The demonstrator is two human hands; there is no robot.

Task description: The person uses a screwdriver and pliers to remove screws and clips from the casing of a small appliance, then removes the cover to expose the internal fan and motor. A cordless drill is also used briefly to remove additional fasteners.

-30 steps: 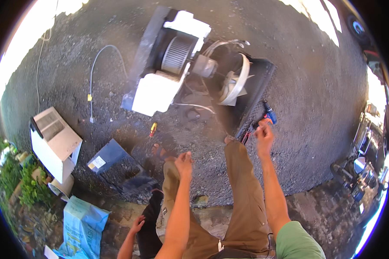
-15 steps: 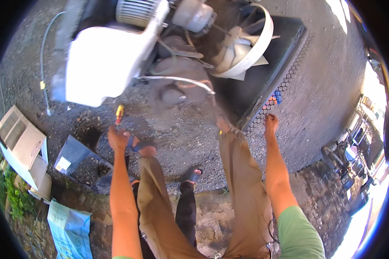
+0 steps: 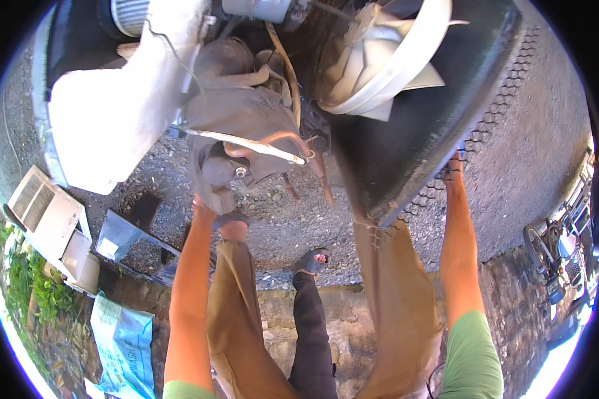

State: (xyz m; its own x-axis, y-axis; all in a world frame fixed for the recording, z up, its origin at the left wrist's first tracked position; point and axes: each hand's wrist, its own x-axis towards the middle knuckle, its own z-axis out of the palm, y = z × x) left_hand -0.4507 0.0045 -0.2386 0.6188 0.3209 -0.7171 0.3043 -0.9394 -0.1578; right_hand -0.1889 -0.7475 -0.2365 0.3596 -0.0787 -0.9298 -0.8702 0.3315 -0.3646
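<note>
White foam part: big and bright, on the left side of the machine, with a round ribbed wheel by its top end.
Machine: right in front of the person, filling the top of the view, above the gravel; its far end is cut off.
Grey metal lump: in the middle of the machine, dusty, with a bent copper pipe and a white tube across it.
Fan: pale blades, inside a white ring, to the right of the grey metal lump.
Black panel: on the right of the machine, slanting, with wire mesh along its outer side.
Left hand: at the low end of the grey metal lump, fingers mostly hidden; one cannot tell how far open it is or if it grips.
Right hand: by the wire mesh, partly behind it; one cannot tell how open it is or what it holds.
Brown trousers: on the person's legs, wide apart.
Other person: one black leg and a foot in a sandal, between the brown legs.
Blue bag: low on the left, below a beige box.
</note>
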